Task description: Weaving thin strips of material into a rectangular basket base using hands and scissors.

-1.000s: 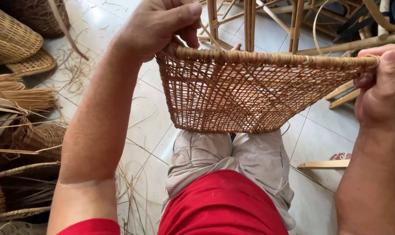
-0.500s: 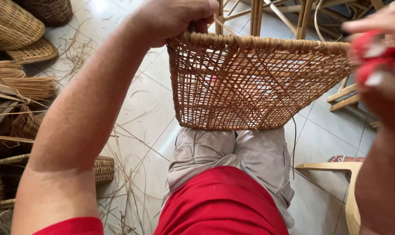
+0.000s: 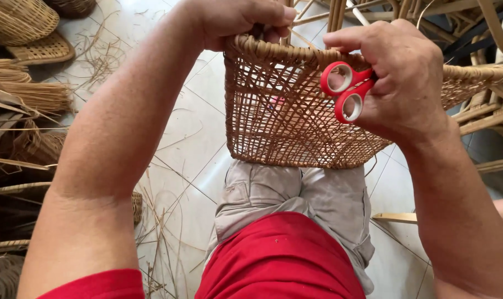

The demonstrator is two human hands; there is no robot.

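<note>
Rattan panel (image 3: 285, 122) w/ left hand (image 3: 237, 19) clamped on its rim; my right hand (image 3: 398, 77) fingers closed round red scissors (image 3: 345, 91), trimming next.

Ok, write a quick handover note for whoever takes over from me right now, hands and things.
Left hand: grip on the top rim of the woven cane panel, at its left corner.
Right hand: holds red-handled scissors against the rim; blades hidden.
Panel stands upright over the knees.
Done: weave looks complete across the visible panel.
Left: cannot tell; what the blades are on is out of sight.
</note>
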